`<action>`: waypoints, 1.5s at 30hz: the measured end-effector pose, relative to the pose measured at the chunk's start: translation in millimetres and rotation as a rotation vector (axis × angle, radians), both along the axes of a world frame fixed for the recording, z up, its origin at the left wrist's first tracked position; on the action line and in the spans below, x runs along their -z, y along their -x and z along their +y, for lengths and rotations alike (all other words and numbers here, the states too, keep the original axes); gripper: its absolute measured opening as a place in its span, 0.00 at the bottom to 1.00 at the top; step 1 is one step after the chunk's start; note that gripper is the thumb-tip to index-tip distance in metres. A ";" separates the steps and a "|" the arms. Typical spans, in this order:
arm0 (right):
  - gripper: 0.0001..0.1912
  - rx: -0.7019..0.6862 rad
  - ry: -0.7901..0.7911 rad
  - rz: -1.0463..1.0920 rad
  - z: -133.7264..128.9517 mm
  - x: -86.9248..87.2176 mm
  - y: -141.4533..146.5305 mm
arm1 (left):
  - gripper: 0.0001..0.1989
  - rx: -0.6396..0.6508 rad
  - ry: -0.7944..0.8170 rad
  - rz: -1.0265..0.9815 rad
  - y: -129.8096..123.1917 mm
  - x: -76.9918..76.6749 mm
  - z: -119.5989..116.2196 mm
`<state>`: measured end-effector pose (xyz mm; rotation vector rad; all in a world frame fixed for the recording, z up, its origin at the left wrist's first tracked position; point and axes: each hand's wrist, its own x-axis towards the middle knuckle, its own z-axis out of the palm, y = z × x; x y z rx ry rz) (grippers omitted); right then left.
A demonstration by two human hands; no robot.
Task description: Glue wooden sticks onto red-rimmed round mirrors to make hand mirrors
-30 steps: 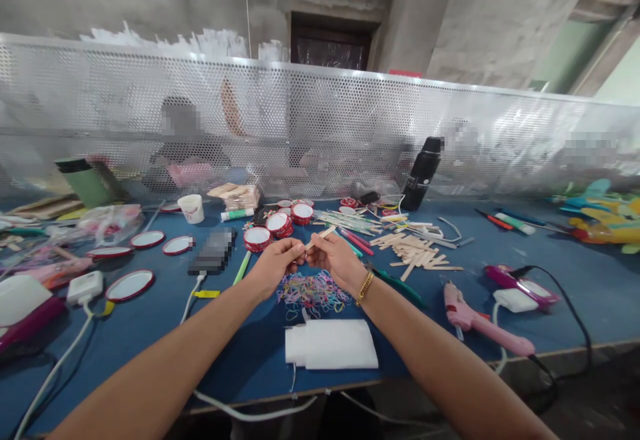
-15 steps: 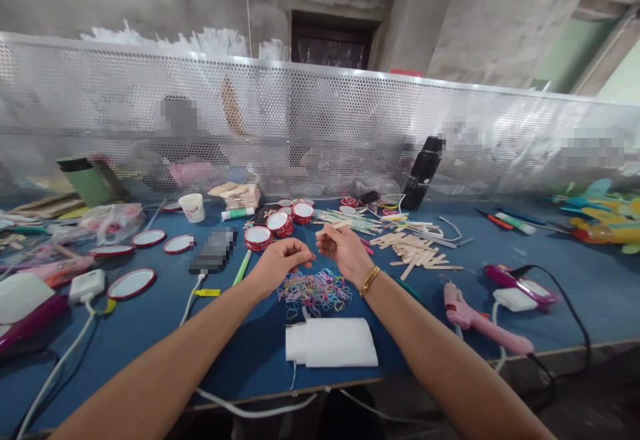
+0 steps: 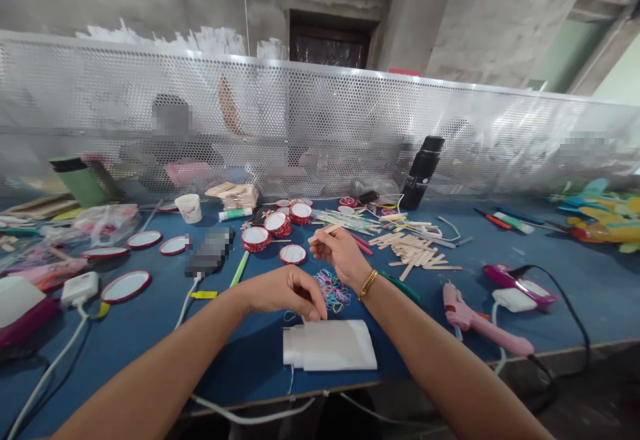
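My left hand (image 3: pixel 293 293) reaches down over the pile of small coloured rubber bands (image 3: pixel 334 292). Its thumb and fingers are pinched together at the upper edge of a white flat packet (image 3: pixel 333 347); whatever is between the fingertips is hidden. My right hand (image 3: pixel 343 253), with a gold bracelet on its wrist, is raised behind the pile. Its fingers are closed on a pale wooden craft stick (image 3: pixel 327 230). A white disc with a red rim (image 3: pixel 293 254) lies on the table to the left of my right hand.
Loose craft sticks (image 3: pixel 413 250) lie to the right. Beyond them are a pink glue gun (image 3: pixel 475 320) and a black bottle (image 3: pixel 423 173). Stacked red-rimmed discs (image 3: pixel 256 238), a phone (image 3: pixel 210 253) and a paper cup (image 3: pixel 189 209) are on the left. A perforated metal screen (image 3: pixel 330 107) stands behind.
My left hand has moved from beside my right hand down toward me, to the rubber bands and white packet. A red-rimmed disc it had covered now shows. My right hand stays nearly in place.
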<state>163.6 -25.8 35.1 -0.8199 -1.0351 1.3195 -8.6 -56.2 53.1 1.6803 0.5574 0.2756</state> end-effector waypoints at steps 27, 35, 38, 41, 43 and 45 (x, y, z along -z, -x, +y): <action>0.08 0.137 -0.423 -0.367 -7.4 5.8 9.4 | 0.08 -0.873 -0.137 -0.189 -3.3 6.4 22.3; 0.08 0.137 -0.387 -0.279 -9.8 3.2 12.7 | 0.07 -0.950 0.034 -0.347 -5.4 11.9 25.7; 0.08 0.169 -0.401 -0.279 -12.1 2.2 14.3 | 0.07 -0.967 0.097 -0.425 -5.3 11.5 27.1; 0.09 0.161 -0.392 -0.246 -14.4 1.5 16.3 | 0.08 -0.978 0.130 -0.452 -4.1 9.6 28.5; 0.10 0.116 -0.347 -0.193 -14.3 1.6 16.6 | 0.08 -0.957 0.145 -0.459 -3.1 8.4 28.5; 0.12 0.079 -0.298 -0.139 -12.3 2.2 15.5 | 0.10 -0.908 0.164 -0.460 -2.2 8.0 27.8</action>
